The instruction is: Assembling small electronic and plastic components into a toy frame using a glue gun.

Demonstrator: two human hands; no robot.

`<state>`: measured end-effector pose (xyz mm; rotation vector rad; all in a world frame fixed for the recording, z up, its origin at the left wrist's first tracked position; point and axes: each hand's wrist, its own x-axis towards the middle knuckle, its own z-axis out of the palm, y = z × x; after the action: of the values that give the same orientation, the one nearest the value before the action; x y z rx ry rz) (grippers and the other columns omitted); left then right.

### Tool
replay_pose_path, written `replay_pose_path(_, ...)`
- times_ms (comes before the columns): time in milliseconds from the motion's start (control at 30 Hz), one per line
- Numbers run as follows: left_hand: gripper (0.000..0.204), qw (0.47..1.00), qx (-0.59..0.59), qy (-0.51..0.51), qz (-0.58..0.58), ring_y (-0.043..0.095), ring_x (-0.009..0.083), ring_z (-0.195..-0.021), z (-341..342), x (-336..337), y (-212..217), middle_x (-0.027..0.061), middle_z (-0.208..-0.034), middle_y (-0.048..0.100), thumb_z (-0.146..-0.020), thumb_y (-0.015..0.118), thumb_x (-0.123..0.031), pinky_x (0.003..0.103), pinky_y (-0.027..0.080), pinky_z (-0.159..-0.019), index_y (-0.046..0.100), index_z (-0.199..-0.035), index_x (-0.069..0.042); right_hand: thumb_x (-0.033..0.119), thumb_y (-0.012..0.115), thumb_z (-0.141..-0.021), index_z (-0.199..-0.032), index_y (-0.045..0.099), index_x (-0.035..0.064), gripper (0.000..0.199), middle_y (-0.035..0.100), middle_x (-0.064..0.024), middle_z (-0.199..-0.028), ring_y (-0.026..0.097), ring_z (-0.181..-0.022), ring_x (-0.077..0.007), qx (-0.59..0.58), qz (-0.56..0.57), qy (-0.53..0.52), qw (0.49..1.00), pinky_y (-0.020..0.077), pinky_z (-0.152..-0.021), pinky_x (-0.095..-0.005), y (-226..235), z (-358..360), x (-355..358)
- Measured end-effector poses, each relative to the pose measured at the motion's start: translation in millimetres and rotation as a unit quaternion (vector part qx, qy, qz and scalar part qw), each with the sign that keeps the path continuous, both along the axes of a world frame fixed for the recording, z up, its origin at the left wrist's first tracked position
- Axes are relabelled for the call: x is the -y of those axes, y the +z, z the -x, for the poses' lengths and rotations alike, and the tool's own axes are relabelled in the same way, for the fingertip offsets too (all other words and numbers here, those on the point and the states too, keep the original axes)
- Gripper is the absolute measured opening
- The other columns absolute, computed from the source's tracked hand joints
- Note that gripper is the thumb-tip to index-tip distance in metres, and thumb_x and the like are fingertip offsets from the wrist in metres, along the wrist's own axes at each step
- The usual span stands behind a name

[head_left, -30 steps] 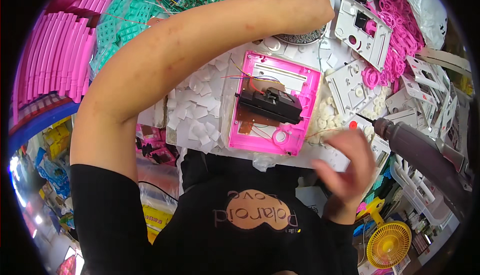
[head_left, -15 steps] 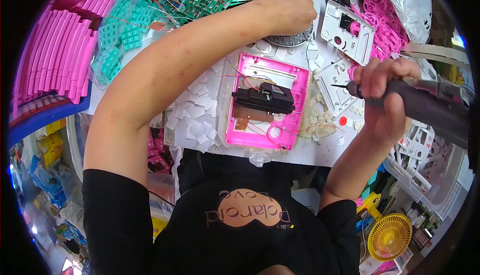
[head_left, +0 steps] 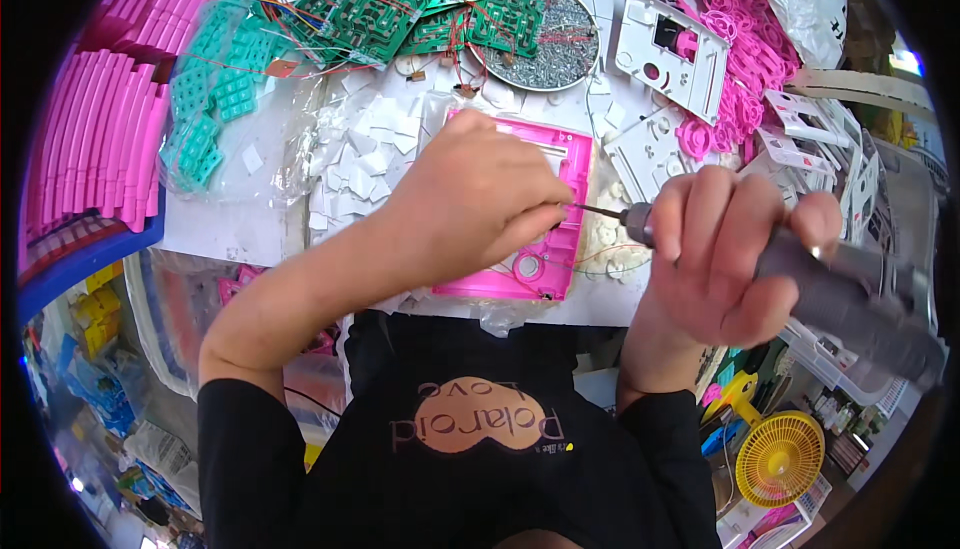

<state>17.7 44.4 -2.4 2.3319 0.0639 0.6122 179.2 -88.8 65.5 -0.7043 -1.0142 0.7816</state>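
Observation:
My right hand (head_left: pixel 720 249) is wrapped round a dark electric screwdriver (head_left: pixel 850 299), whose thin bit points left. The bit's tip meets the pinched fingertips of my left hand (head_left: pixel 485 194). Whatever those fingers hold is too small or hidden to name. Beneath my left hand lies a pink plastic casing (head_left: pixel 562 264) on a clear plastic bag at the table's near edge. My left hand covers most of the casing's inside, including the black part mounted there.
Behind the casing stands a round dish of small screws (head_left: pixel 570 64), partly under green circuit boards (head_left: pixel 365 19) with red wires. White square pieces (head_left: pixel 360 144) lie to its left. A white plastic housing (head_left: pixel 675 54) and pink rings (head_left: pixel 745 39) are at the back right. Pink panels (head_left: pixel 110 139) are stacked left.
My left hand has come back from the screw dish to above the pink casing. My right hand has brought the electric screwdriver nearer and lower, its bit now at the left fingertips.

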Motion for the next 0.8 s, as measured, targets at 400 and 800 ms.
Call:
replay_pose_path(400, 0.021, 0.995, 0.067, 0.06, 0.054, 0.065, 0.0214, -0.076, 18.4, 10.0, -3.8, 0.0027, -0.082, 0.069, -0.074, 0.082, -0.009, 0.037, 0.044, -0.079, 0.072, -0.092, -0.011, 0.034, 0.072, -0.097, -0.123, 0.052, 0.0211, 0.034, 0.055, 0.0052, -0.075, 0.049, -0.061, -0.0087, 0.062, -0.004, 0.058, 0.996, 0.0487, -0.059, -0.0258, 0.9, 16.5, -5.8)
replay_pose_path(800, 0.056, 0.988, -0.032, 0.147, -0.015, 0.06, 0.0267, -0.097, 47.3, 6.0, -0.9, 0.0042, -0.103, 0.064, -0.066, 0.091, -0.031, 0.042, 0.035, -0.094, 0.061, -0.109, -0.013, 0.023, 0.075, -0.095, -0.125, 0.05, 0.0134, 0.04, 0.054, 0.0, -0.071, 0.05, -0.061, -0.0146, 0.036, -0.022, 0.035, 0.998, 0.0474, -0.059, -0.0313, -13.8, 15.0, -5.5)
